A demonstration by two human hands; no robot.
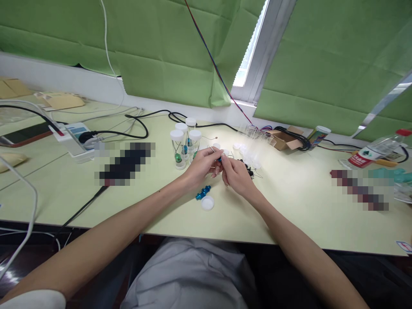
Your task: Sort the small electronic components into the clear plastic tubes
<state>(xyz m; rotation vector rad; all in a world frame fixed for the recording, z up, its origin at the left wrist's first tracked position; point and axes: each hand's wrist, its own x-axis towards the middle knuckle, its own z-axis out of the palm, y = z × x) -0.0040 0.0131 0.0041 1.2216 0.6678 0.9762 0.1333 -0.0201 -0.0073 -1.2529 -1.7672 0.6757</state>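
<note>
The left hand [203,165] and right hand [237,175] meet, fingers [227,164] nearly closed, pinching a small blue piece [219,159] right of the capped tubes [177,141], the table [299,201] giving open room rightward, its near edge well apart.

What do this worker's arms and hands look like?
They're human: the left grip and right grip are bare five-fingered hands, with no gloves. No watch, band or cable shows on either wrist. A white sleeve shows near the left elbow; none is visible on the right.
</note>
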